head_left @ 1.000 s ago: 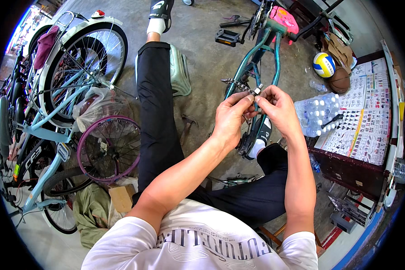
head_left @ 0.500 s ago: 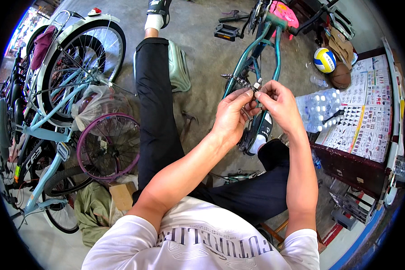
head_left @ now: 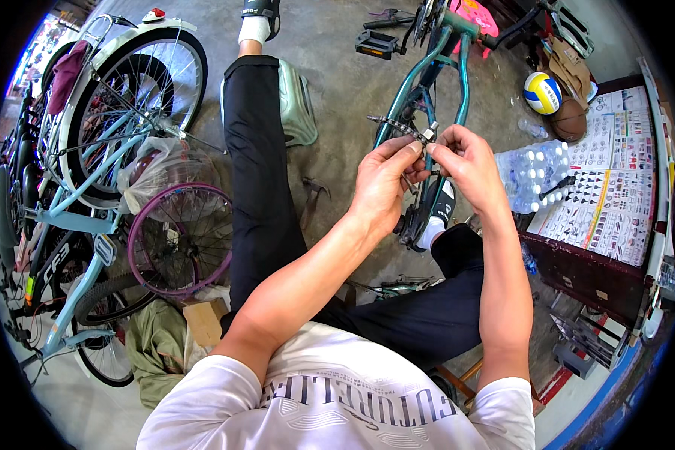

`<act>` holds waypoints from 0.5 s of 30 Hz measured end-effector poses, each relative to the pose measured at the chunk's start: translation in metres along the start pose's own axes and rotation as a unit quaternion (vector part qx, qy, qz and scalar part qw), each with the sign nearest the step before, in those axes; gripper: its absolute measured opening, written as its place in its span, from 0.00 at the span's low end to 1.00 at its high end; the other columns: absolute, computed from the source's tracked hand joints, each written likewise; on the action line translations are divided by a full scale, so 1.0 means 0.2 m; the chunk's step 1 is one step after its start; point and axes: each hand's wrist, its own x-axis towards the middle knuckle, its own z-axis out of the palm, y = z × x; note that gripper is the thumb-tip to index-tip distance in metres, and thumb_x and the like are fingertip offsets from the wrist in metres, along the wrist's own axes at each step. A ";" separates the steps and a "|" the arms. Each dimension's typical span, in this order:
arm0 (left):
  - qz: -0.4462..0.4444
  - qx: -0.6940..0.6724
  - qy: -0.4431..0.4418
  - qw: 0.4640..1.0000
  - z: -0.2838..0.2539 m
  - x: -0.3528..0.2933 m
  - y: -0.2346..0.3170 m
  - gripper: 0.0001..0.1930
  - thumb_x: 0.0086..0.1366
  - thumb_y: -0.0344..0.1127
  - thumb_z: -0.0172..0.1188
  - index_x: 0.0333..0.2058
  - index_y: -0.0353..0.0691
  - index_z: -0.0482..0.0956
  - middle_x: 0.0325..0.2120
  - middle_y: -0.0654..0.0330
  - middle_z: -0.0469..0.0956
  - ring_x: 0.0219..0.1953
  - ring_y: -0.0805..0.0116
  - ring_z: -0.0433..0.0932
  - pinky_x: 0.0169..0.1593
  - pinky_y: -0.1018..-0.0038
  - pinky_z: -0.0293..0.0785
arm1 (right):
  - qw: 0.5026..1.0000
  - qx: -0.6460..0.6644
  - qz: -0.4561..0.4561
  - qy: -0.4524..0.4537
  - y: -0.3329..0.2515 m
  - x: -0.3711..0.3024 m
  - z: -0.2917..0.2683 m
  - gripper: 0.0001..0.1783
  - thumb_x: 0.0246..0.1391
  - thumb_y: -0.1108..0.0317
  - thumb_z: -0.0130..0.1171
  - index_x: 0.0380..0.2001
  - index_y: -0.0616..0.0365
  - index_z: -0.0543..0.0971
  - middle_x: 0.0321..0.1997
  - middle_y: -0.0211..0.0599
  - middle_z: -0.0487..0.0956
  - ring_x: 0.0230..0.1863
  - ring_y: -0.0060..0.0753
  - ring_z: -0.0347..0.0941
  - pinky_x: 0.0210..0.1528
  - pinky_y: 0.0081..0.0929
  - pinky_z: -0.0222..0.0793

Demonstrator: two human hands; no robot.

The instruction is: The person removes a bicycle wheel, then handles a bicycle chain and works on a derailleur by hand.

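Observation:
A dark bicycle chain runs in from the left to my fingertips, in front of a teal bicycle frame. My left hand is closed, with thumb and fingers pinching the chain. Part of the chain hangs below those fingers. A small silver and dark metal chain tool sits at the chain, between my two sets of fingertips. My right hand is closed too, its thumb and forefinger pressed together at the tool. The exact grip spot is partly hidden by the fingers.
A hammer lies on the floor near my left leg. Left are a light blue bicycle and a purple wheel rim. Right stand packed water bottles, a volleyball and a dark red cabinet. A pale green stool is ahead.
The view has shifted slightly. Both hands stay together at the chain, and the chain tool's silver end is tilted a little differently between the fingertips.

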 end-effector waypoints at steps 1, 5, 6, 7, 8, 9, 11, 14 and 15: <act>-0.001 -0.001 0.002 1.000 0.00 0.00 0.00 0.12 0.70 0.32 0.64 0.48 0.35 0.79 0.38 0.62 0.81 0.37 0.74 0.79 0.43 0.72 0.81 | 1.000 0.000 -0.006 0.008 0.01 0.00 0.01 0.13 0.53 0.64 0.66 0.30 0.65 0.79 0.24 0.29 0.78 0.26 0.20 0.70 0.29 0.25 0.65; 0.006 0.013 0.006 1.000 0.03 -0.01 0.02 0.12 0.69 0.32 0.65 0.48 0.34 0.79 0.36 0.63 0.80 0.35 0.77 0.78 0.40 0.76 0.81 | 0.999 0.005 -0.014 0.032 0.02 -0.01 0.03 0.12 0.54 0.64 0.66 0.29 0.64 0.79 0.24 0.29 0.78 0.26 0.18 0.69 0.28 0.24 0.65; 0.011 0.021 0.006 1.000 0.03 -0.01 0.03 0.12 0.69 0.32 0.65 0.47 0.34 0.79 0.36 0.63 0.80 0.35 0.77 0.78 0.40 0.76 0.81 | 0.999 0.007 -0.010 0.036 0.01 -0.01 0.03 0.12 0.54 0.64 0.66 0.29 0.64 0.79 0.24 0.28 0.78 0.26 0.17 0.69 0.29 0.23 0.65; 0.016 0.022 0.007 1.000 0.03 -0.01 0.03 0.11 0.69 0.32 0.65 0.47 0.34 0.79 0.35 0.63 0.80 0.35 0.77 0.78 0.40 0.76 0.81 | 0.999 0.019 -0.013 0.037 0.01 -0.01 0.04 0.12 0.54 0.64 0.66 0.29 0.64 0.79 0.24 0.28 0.78 0.26 0.17 0.69 0.28 0.23 0.64; 0.022 0.023 0.007 0.999 0.03 -0.01 0.02 0.11 0.69 0.32 0.65 0.47 0.34 0.79 0.35 0.64 0.80 0.35 0.77 0.78 0.40 0.76 0.81 | 0.999 0.030 -0.016 0.039 0.01 -0.01 0.05 0.12 0.54 0.65 0.66 0.29 0.64 0.79 0.24 0.28 0.77 0.26 0.17 0.69 0.28 0.23 0.64; 0.027 0.024 0.008 0.999 0.03 -0.01 0.02 0.11 0.69 0.32 0.65 0.46 0.34 0.79 0.35 0.64 0.80 0.35 0.77 0.78 0.39 0.76 0.81 | 0.998 0.042 -0.019 0.041 0.01 -0.01 0.05 0.12 0.54 0.65 0.66 0.29 0.65 0.79 0.24 0.27 0.77 0.26 0.17 0.69 0.28 0.23 0.64; 0.027 0.024 0.007 0.999 0.03 -0.02 0.03 0.10 0.69 0.31 0.64 0.46 0.34 0.79 0.34 0.64 0.80 0.34 0.77 0.78 0.39 0.76 0.81 | 0.998 0.049 -0.015 0.039 0.00 -0.01 0.05 0.12 0.54 0.65 0.66 0.28 0.64 0.79 0.23 0.26 0.77 0.25 0.16 0.68 0.27 0.22 0.62; 0.018 0.007 0.002 1.000 0.02 -0.01 0.04 0.09 0.69 0.31 0.64 0.45 0.35 0.80 0.34 0.64 0.80 0.33 0.77 0.78 0.39 0.76 0.81 | 0.996 0.079 -0.003 0.030 -0.01 -0.01 0.05 0.12 0.54 0.65 0.66 0.28 0.63 0.78 0.23 0.26 0.76 0.24 0.16 0.67 0.26 0.21 0.61; 0.013 -0.001 0.000 1.000 0.01 -0.01 0.04 0.09 0.69 0.31 0.64 0.45 0.35 0.80 0.33 0.64 0.80 0.33 0.77 0.78 0.39 0.76 0.81 | 0.995 0.092 0.003 0.026 -0.01 -0.01 0.05 0.11 0.54 0.65 0.66 0.28 0.63 0.78 0.23 0.26 0.76 0.24 0.16 0.67 0.25 0.21 0.61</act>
